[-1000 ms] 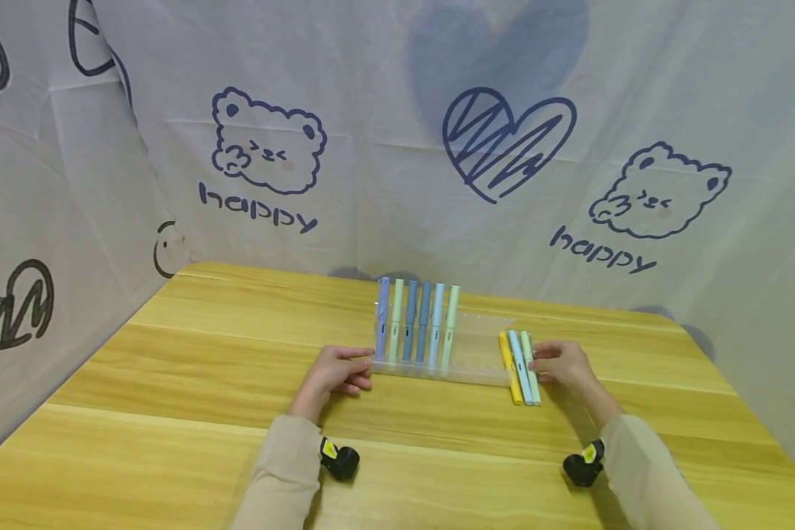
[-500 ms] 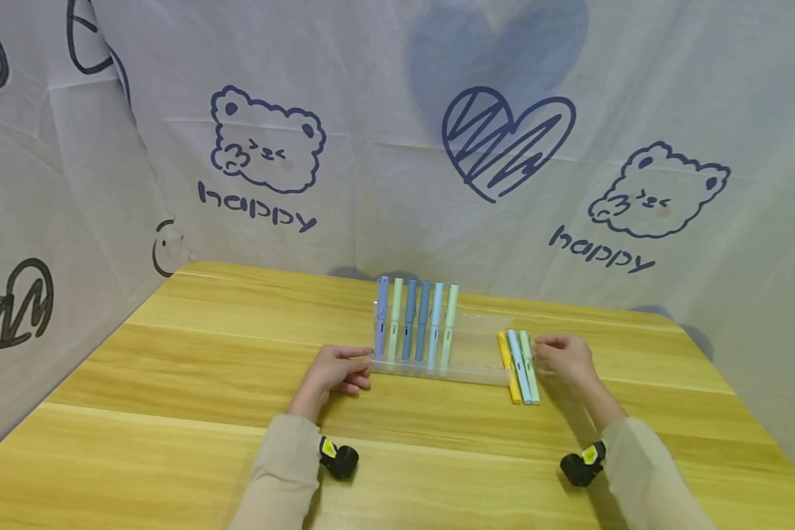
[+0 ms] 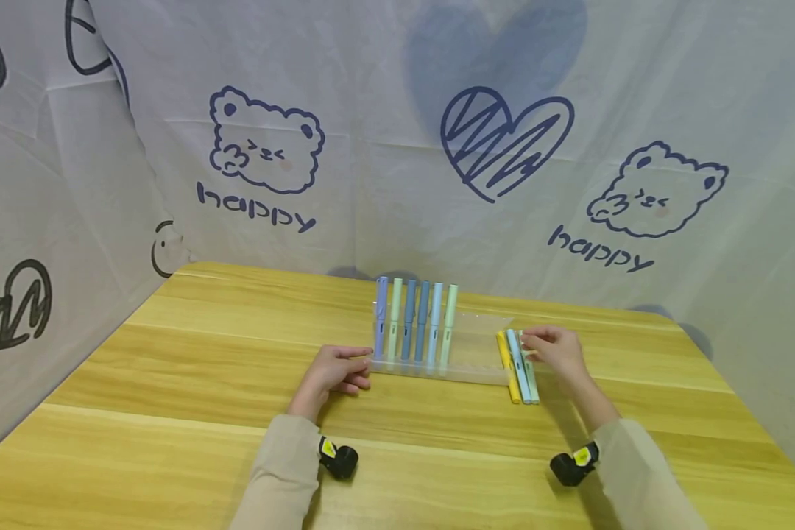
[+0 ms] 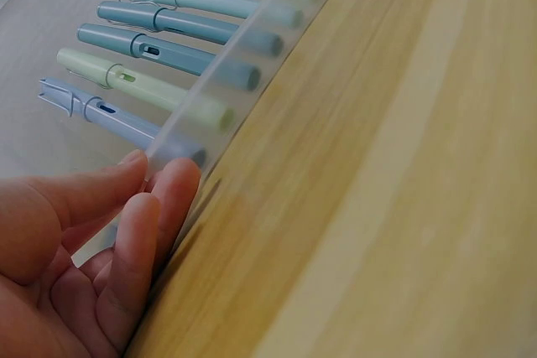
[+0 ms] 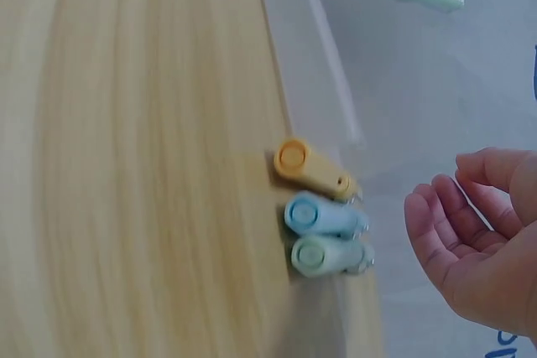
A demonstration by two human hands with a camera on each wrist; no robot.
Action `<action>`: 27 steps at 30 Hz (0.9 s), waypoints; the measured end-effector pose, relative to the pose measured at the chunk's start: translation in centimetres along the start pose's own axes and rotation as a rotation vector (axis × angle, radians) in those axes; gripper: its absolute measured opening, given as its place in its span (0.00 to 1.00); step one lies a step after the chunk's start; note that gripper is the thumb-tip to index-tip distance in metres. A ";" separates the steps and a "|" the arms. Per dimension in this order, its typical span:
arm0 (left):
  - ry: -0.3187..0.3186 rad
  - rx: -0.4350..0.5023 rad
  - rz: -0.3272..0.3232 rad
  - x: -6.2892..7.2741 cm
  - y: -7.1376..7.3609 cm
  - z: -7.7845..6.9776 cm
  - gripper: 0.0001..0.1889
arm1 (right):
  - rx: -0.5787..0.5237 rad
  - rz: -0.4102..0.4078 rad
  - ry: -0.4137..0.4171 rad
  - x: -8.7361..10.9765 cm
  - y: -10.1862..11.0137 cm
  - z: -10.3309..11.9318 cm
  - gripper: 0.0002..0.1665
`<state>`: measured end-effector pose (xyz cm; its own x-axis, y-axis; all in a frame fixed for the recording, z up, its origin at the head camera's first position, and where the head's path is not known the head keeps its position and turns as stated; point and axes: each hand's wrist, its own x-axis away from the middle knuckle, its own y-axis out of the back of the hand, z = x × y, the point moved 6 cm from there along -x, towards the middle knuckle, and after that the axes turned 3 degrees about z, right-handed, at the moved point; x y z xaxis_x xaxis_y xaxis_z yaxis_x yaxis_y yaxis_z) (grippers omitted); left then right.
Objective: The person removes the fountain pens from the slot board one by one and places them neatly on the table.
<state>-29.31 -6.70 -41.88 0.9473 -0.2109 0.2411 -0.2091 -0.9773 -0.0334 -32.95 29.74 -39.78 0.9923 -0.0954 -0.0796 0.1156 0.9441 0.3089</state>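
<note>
- Left hand (image 3: 334, 372): at the near left corner of the clear pen holder (image 3: 480, 350), thumb and fingers pinching its edge.
- Right hand (image 3: 556, 353): over the far end of the right-hand loose pen, fingers loosely bent, gap between thumb and fingertips, gripping nothing. Can't tell if it touches the pen.
- Holder sits mid-table, toward the far edge. Six pens side by side in its left part, near ends behind the front lip. Left to right: lilac pen (image 3: 380, 324), green pen (image 3: 394, 316), two dark blue pens (image 4: 143, 46), light blue pen (image 3: 436, 316), second green pen (image 3: 450, 316).
- Three loose pens by the holder's right end, left to right: yellow pen (image 3: 514, 390), loose light blue pen (image 3: 520, 372), loose green pen (image 3: 533, 386).
- Wood-grain table (image 3: 172, 353); pale cloth (image 3: 384, 199) with bears, heart and "happy" print behind.
</note>
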 end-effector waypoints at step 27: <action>0.018 -0.009 -0.025 0.1 0.0 0.1 0.16 | -0.166 0.174 0.169 3.2 -6.6 6.7 0.11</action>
<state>-29.21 -6.72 -41.92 0.9476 -0.1863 0.2595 -0.1880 -0.9820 -0.0187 -30.22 21.08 -35.75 0.9732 0.1129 -0.2005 -0.0781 0.9817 0.1737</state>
